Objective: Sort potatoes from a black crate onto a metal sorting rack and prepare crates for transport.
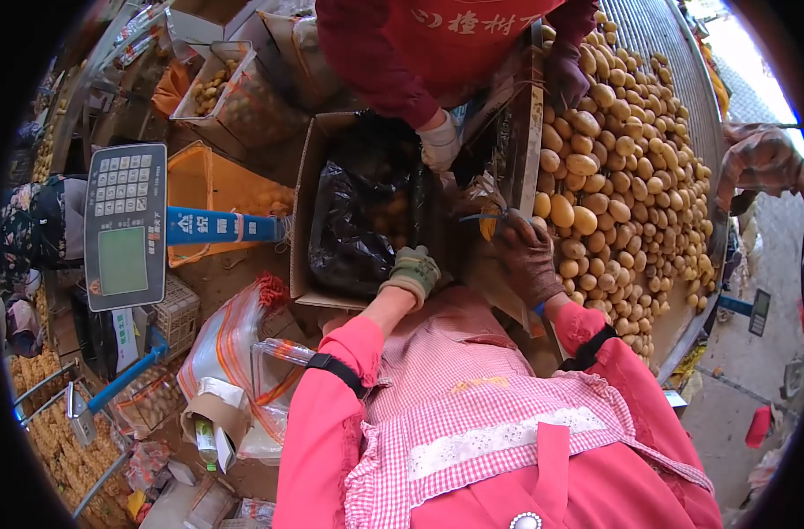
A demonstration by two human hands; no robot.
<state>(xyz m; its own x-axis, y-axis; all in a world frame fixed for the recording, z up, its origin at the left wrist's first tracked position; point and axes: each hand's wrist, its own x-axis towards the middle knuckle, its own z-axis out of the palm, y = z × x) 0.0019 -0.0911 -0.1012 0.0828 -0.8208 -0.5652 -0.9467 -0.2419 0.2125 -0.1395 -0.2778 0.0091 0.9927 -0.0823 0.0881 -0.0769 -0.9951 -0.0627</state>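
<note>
My left hand, in a pale green and white work glove, rests with curled fingers at the near right side of a cardboard box. A black plastic liner covers the inside of the box, and some potatoes show dimly in it. Whether my fingers pinch the liner is hidden. My right hand, in a dirty brown glove, is at the wooden edge of the sorting table, beside a yellow bundle and a thin blue tie. What its fingers hold is unclear.
Potatoes cover the sorting table on the right. Opposite stands a co-worker in a red apron, one white-gloved hand over the box. A blue-posted scale, an orange basket and striped woven sacks are at left.
</note>
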